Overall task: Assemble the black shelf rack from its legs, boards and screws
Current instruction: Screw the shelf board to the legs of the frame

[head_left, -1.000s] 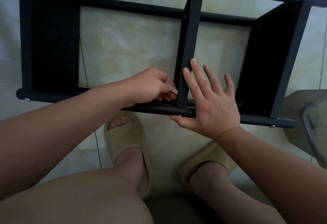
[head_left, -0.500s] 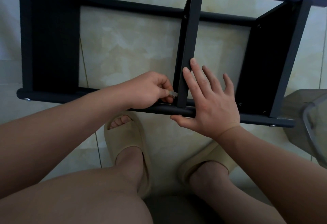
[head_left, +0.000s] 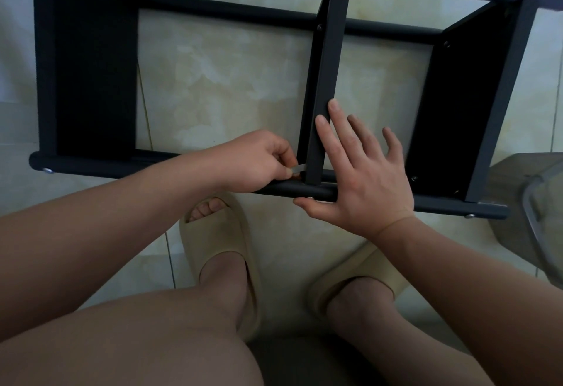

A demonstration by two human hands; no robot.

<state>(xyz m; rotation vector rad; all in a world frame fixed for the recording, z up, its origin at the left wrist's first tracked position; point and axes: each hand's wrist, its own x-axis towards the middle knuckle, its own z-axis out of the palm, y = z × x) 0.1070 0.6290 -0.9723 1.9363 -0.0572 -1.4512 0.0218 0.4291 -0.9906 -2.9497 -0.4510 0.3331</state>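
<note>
Left hand (head_left: 259,161) lower, fist around tool (head_left: 299,168)

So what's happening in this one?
A person is assembling a black shelf rack lying on its side on the tiled floor. The left hand pinches a small silver tool at the joint between the middle board and the near leg. The right hand rests flat, fingers straight, steadying that board.

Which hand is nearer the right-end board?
Right. The right hand lies spread just left of the right-end board; the left hand pinches a silver tool beyond the middle board.
</note>
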